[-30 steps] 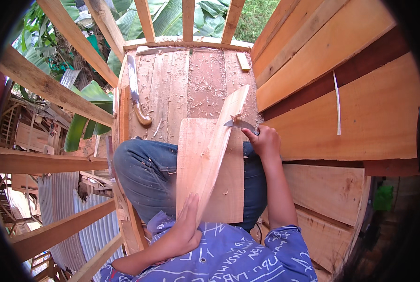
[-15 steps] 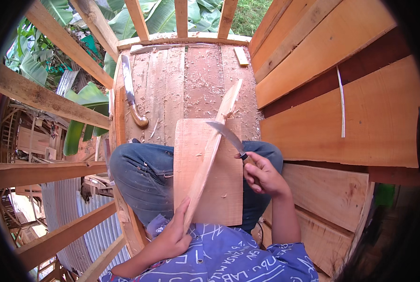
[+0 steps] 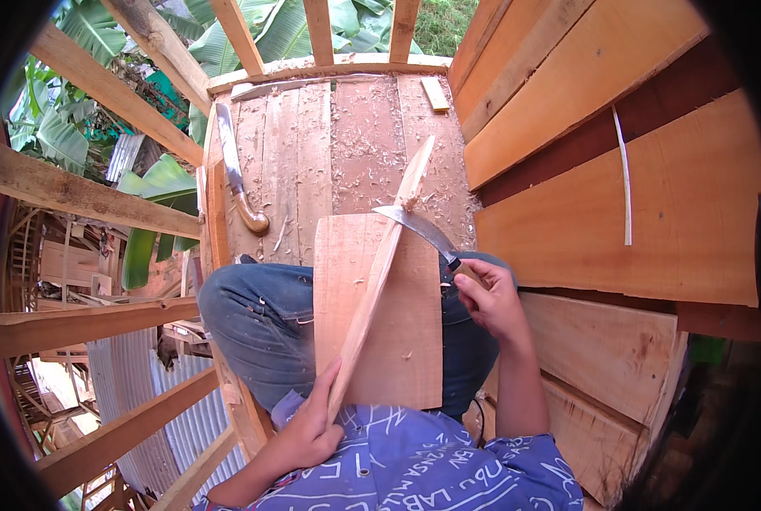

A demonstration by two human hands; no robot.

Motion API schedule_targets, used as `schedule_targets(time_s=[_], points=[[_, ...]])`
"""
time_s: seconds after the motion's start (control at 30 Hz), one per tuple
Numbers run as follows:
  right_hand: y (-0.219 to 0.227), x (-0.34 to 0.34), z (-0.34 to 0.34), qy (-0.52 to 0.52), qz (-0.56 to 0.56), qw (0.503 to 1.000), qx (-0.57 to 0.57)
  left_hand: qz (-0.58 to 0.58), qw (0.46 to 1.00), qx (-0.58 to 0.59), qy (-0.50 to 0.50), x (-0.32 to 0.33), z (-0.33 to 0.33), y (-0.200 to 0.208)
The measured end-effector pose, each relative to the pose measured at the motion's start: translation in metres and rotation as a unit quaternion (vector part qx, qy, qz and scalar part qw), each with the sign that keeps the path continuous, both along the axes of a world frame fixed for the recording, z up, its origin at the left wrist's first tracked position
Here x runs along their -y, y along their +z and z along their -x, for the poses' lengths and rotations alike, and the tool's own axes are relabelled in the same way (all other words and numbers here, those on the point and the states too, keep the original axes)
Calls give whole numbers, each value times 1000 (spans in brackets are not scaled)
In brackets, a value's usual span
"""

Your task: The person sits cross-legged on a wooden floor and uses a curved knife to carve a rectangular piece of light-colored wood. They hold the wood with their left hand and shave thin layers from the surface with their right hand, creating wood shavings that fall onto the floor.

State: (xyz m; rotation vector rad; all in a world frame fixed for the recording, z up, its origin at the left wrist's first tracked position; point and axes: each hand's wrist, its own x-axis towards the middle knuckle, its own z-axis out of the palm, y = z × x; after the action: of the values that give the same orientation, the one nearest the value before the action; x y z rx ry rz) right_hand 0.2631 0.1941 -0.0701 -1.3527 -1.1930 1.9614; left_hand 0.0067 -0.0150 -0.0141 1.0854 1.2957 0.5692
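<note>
My left hand (image 3: pixel 316 426) grips the near end of a long, pale wooden strip (image 3: pixel 370 311). The strip slants away from me to the right, over a flat wooden board (image 3: pixel 406 341) that rests across my lap. In my right hand (image 3: pixel 489 298) is the handle of a knife (image 3: pixel 427 232) with a curved blade. Its blade lies across the strip near the board's far edge, pointing left. Curled shavings cling to the strip just beyond the blade.
On the shaving-strewn plank floor (image 3: pixel 299 162) lies a machete (image 3: pixel 234 166) at the left. A small wood block (image 3: pixel 435 94) sits at the far right. Wooden rails (image 3: pixel 99 192) border the left and far sides; broad planks (image 3: pixel 619 196) wall the right.
My right hand has turned and shifted slightly up and to the right, and the knife blade now lies more fully across the strip. My left hand keeps its hold with little movement.
</note>
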Motion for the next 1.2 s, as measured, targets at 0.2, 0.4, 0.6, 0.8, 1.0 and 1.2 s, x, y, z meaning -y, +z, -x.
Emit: schedule_targets(time_s=[0.2, 0.4, 0.6, 0.8, 1.0, 1.2], points=[[-30, 30, 13, -61, -176, 979, 79, -6, 1000, 8, 0, -1, 2, -2], [-34, 48, 23, -89, -327, 921, 192, -10, 999, 43, -3, 2, 10, -10], [-39, 57, 22, -102, -346, 904, 231, -15, 998, 56, -18, 2, 15, -14], [-49, 51, 22, -73, -429, 863, 258, 22, 994, 104, 21, 0, 20, -14], [-20, 57, 31, 39, -233, 963, 127, 28, 990, 127, 61, 7, 21, -19], [-2, 49, 15, 128, -63, 990, -7, 18, 992, 115, 51, 7, 21, -20]])
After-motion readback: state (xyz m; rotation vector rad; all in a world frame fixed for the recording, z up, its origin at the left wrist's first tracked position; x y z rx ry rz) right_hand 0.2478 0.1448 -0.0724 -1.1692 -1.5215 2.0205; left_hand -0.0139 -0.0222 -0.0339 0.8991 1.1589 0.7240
